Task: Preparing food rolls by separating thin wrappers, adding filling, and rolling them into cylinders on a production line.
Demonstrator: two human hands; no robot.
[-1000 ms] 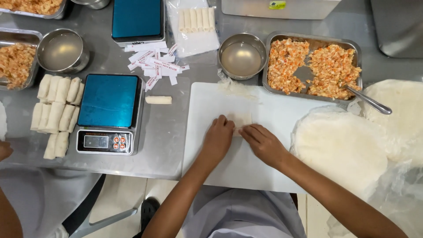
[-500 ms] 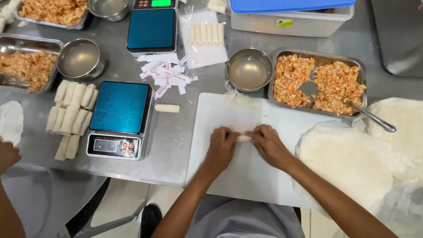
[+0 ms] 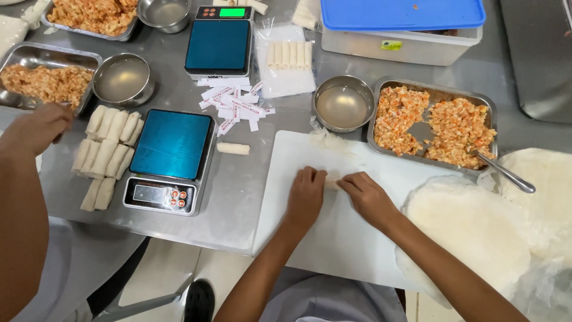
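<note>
On a white cutting board (image 3: 333, 238) both my hands press on a small pale spring roll (image 3: 331, 183). My left hand (image 3: 306, 194) covers its left end and my right hand (image 3: 364, 197) covers its right end, fingers curled over it. Only a short piece of the roll shows between the hands. A stack of thin round wrappers (image 3: 471, 229) lies just right of my right arm. A metal tray of orange filling (image 3: 434, 124) with a spoon (image 3: 501, 171) stands beyond the board.
A steel bowl of liquid (image 3: 342, 106) stands left of the filling tray. A blue-topped scale (image 3: 170, 160), a pile of finished rolls (image 3: 106, 154), one loose roll (image 3: 233, 148) and paper labels (image 3: 233, 106) lie to the left. Another person's hand (image 3: 37, 128) is at far left.
The view has shifted so the table sits lower. My hands have closed together over the roll on the board. Another person's hand has risen into view at left.
</note>
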